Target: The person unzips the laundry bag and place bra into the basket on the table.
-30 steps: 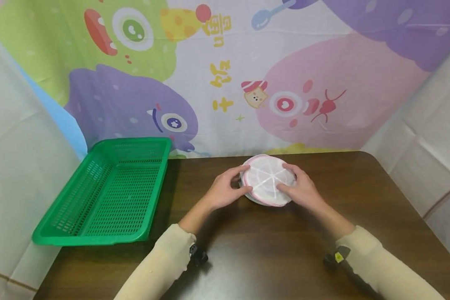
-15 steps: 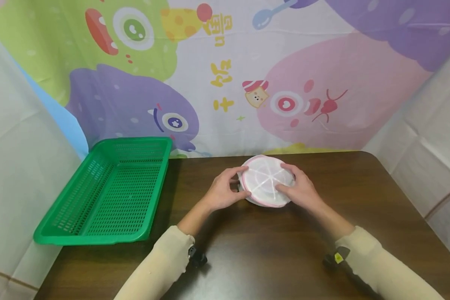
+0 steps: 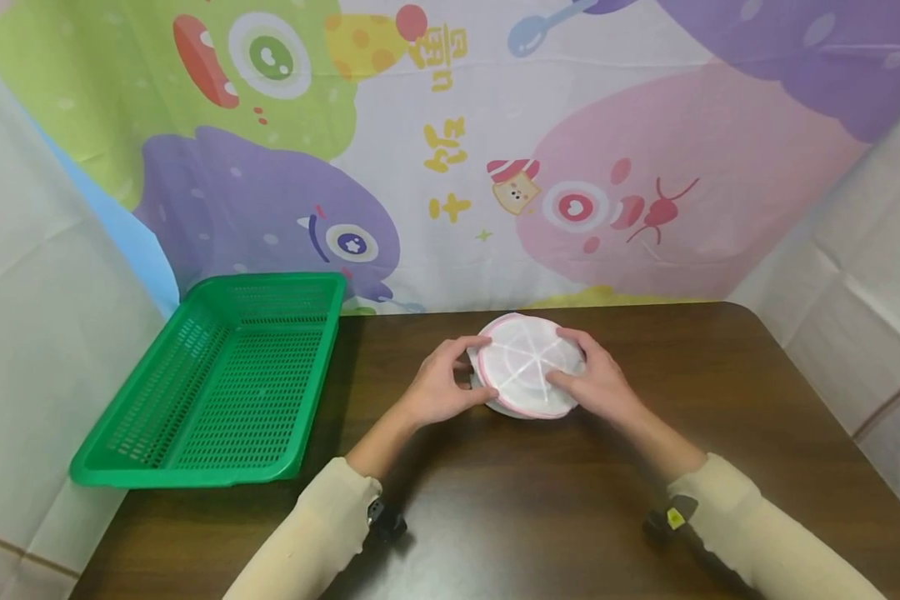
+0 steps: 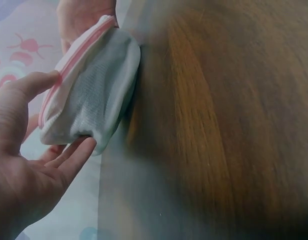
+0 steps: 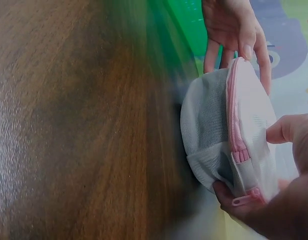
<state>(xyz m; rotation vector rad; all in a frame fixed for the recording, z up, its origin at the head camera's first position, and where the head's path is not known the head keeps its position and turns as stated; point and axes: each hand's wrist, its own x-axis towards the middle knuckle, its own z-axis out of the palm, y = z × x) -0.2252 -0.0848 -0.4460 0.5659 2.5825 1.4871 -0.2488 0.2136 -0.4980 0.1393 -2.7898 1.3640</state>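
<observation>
A round white mesh laundry bag [image 3: 531, 360] with a pink zipper lies at the back middle of the table, both hands on it. My left hand [image 3: 441, 385] holds its left side; in the left wrist view the thumb is at the pink zipper edge and the fingers curl under the grey mesh side. My right hand [image 3: 600, 379] grips the right side, thumb on the white top face. In the right wrist view the pink zipper pull [image 5: 248, 198] hangs beside the right hand's fingers. The bag keeps a puffed, rounded shape, and its underside is hidden in the head view.
A green perforated plastic basket [image 3: 251, 392] stands at the left, reaching past the table's edge. The brown wooden table [image 3: 532, 517] meets a cartoon-printed curtain [image 3: 465, 250] at the back. Pale wall coverings flank both sides.
Both hands and the laundry bag have shifted slightly left and toward me. The grip of each hand stays much the same. The basket has not moved.
</observation>
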